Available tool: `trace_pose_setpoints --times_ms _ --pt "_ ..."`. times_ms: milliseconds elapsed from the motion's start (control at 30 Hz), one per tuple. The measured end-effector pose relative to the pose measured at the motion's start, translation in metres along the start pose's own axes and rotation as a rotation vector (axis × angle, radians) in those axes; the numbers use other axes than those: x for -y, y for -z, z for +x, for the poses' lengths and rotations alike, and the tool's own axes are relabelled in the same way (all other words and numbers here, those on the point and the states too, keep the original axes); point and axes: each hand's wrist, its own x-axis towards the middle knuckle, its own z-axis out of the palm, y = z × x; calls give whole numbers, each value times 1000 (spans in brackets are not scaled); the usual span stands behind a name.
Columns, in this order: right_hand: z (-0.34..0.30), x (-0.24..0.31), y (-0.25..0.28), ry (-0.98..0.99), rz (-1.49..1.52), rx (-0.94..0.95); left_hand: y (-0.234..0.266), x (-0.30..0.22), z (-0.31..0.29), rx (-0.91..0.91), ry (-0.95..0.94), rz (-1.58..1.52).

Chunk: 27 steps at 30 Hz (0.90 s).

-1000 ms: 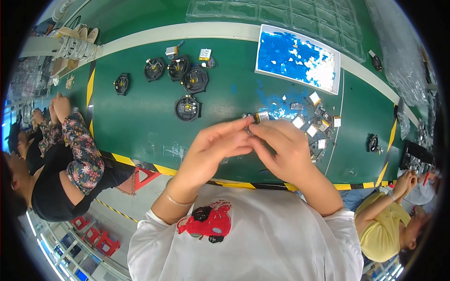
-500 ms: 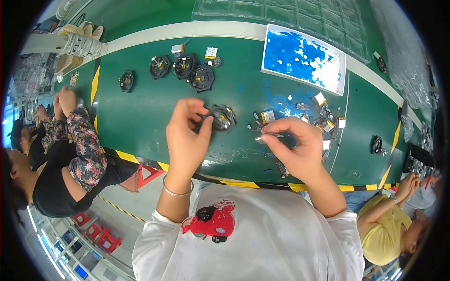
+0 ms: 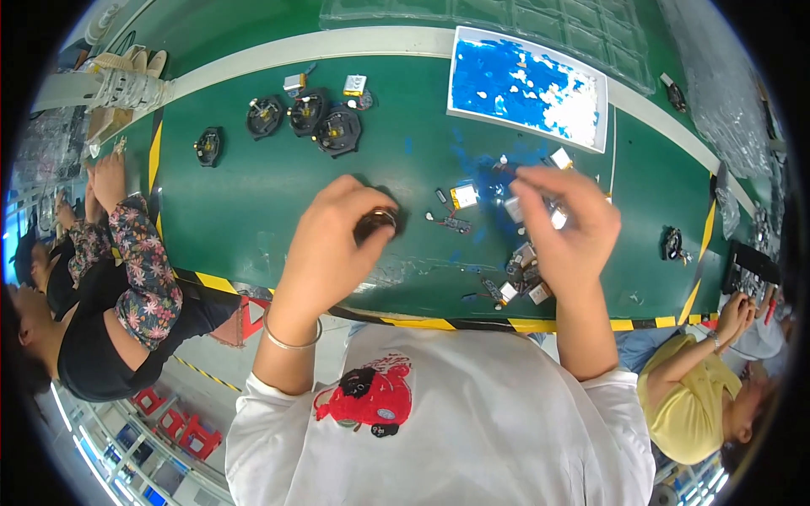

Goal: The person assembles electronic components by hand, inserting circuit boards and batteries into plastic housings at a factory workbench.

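Note:
My left hand (image 3: 342,232) is closed round a dark round watch-like housing (image 3: 377,221), whose inside is mostly covered by the fingers. My right hand (image 3: 578,223) hovers, smeared by motion, over a pile of small parts on the right. Its thumb and forefinger tips come close together by a small white piece (image 3: 504,158); whether they grip anything is unclear. Between the hands lies a silver battery (image 3: 464,196), with a small wired circuit board (image 3: 456,224) beside it. More batteries and small boards (image 3: 525,268) lie below and under my right hand.
Several open black housings (image 3: 337,131) lie at the far left of the green table (image 3: 278,202). A white box (image 3: 527,124) with blue and white bits stands at the back. Clear plastic trays (image 3: 489,21) lie beyond the rail. Another black housing (image 3: 672,244) is at right. People sit on both sides.
My right hand has let go of the small wired board and moved right and away from me. My left fingers have closed further round the housing. The whole view has shifted slightly.

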Motion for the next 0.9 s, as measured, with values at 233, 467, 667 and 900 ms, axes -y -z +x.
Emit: trace_pose_setpoints --times_ms 233,467,667,900 --pt "1 3 11 -60 51 -31 -18 -6 10 -28 306 -835" --pt "-3 18 -10 183 32 9 -48 -44 21 -95 103 -1192" --pt "0 14 -12 299 -63 -30 -46 -51 20 -101 -12 -943" --pt "1 12 -15 401 -145 -52 -44 -51 17 -98 -2 -846"
